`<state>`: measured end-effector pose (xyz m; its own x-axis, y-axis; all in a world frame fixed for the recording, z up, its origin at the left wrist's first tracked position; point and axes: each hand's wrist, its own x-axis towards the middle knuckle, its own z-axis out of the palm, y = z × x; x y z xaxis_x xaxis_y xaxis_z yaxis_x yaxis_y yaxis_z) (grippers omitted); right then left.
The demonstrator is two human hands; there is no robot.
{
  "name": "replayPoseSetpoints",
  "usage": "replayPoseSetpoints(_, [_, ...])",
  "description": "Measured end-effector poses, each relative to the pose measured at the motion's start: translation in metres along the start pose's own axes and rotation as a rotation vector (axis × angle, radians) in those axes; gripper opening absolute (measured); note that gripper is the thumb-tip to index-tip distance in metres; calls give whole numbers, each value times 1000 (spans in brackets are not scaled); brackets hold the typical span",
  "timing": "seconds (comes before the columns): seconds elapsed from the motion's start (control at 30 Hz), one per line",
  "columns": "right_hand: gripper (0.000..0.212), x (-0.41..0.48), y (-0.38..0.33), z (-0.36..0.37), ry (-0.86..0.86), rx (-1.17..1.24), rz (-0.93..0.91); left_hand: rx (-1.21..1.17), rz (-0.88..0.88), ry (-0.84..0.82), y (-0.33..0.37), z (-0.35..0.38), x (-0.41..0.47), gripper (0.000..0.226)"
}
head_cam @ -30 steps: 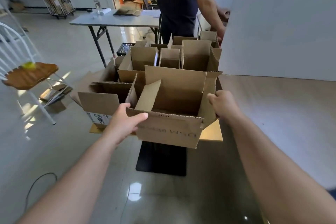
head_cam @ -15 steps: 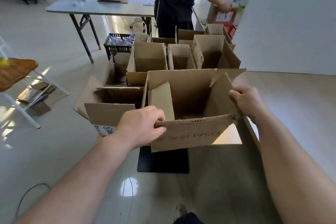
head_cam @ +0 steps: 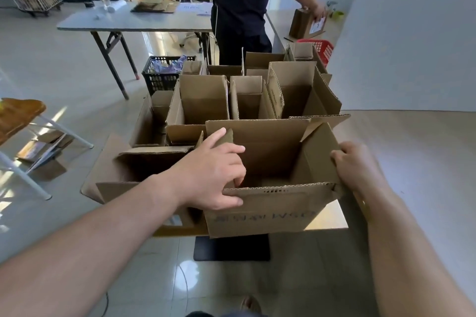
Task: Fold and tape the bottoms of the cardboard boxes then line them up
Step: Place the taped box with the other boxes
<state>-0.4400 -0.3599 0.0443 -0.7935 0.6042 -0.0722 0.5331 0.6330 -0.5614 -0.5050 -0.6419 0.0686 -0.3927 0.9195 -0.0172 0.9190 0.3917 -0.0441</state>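
1. While the open brown corrugated cardboard box (head_cam: 262,211) sits at the near end of the cluster, the left hand (head_cam: 213,175) pinches its left flap and near wall, and the right hand (head_cam: 358,165) curls round its right wall's edge.
2. Likely risk: the soft flap buckles or the box skews and knocks its neighbours out of line. Whether its bottom is taped is hidden.
3. Count: one gripped box; at least eight other open brown boxes (head_cam: 203,100) behind and left of it; one black plastic crate (head_cam: 159,77) and one red basket (head_cam: 322,47) beyond it.
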Motion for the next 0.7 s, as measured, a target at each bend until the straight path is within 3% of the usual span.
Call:
replayPoseSetpoints(0.17, [24,-4,2,5,50,5,33,44,-26,178,-16,7,-7,49])
replayPoseSetpoints(0.33, [27,-10,-10,-2,29,-76,67,-9,-48,44,-20,-4,-3,71])
replayPoseSetpoints(0.43, [26,-17,-23,-9,82,-208,73,-150,-22,101,-23,-5,5,83])
replayPoseSetpoints(0.6, [33,-47,-56,-20,252,-386,7,-232,-146,234,-31,-20,26,57])
replayPoseSetpoints(0.7, [32,-61,-74,-21,301,-447,-44,-207,-200,258,-29,-31,42,59])
